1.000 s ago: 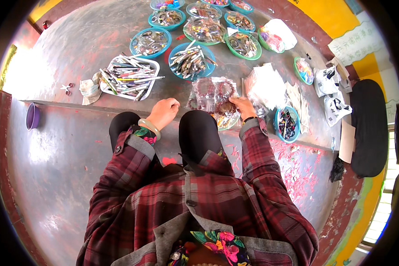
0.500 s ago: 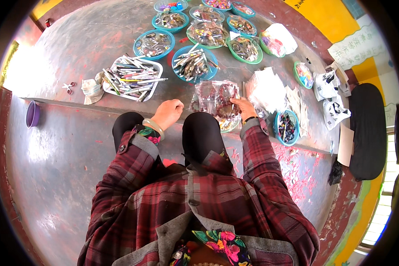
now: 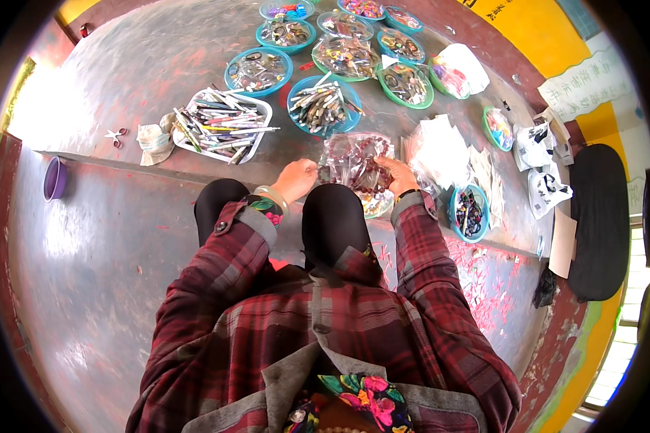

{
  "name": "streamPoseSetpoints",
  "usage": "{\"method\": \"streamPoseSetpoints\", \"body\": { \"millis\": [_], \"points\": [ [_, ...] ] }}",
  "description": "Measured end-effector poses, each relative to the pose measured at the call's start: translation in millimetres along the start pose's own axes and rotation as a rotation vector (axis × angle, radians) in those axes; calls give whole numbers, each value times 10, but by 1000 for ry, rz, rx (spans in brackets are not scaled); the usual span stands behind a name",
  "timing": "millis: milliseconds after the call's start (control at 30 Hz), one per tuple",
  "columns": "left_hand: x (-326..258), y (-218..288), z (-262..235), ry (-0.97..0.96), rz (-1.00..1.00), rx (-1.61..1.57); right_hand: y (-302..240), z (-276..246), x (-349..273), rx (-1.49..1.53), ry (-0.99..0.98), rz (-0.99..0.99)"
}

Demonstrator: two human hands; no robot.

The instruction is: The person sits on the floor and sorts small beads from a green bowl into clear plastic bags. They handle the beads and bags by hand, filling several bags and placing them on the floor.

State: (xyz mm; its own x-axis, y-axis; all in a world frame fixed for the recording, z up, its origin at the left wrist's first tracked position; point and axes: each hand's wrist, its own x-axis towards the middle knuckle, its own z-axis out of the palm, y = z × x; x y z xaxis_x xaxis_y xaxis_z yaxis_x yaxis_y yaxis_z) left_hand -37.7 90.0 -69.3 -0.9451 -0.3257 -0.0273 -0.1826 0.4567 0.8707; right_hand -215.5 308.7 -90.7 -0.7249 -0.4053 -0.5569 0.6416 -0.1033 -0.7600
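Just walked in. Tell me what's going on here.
A person in a plaid jacket is handling a clear plastic bag of dark red beads. The right hand holds its right side; the left hand, fingers curled, is by its left edge, and whether it touches is unclear. Just beyond, to the left, are a white tray and a blue bowl, both full of pens.

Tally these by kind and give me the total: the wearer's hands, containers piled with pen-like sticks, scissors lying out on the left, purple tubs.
Hands: 2 (left hand, right hand)
Stick-filled containers: 2 (white tray, blue bowl)
Scissors: 1
Purple tub: 1
Total: 6
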Motion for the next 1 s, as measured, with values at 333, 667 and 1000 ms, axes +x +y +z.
{"method": "streamPoseSetpoints", "body": {
  "millis": [333,667,1000],
  "points": [
    [404,-282,476,-317,252,249,71,-52,12,18,-24,-33],
    [417,-274,482,-353,357,-149,186,-288,-247,385,-51,-123],
    [296,-15,375,-266,-116,-341,72,-1443,-522,492,199,-440]
  ]
}}
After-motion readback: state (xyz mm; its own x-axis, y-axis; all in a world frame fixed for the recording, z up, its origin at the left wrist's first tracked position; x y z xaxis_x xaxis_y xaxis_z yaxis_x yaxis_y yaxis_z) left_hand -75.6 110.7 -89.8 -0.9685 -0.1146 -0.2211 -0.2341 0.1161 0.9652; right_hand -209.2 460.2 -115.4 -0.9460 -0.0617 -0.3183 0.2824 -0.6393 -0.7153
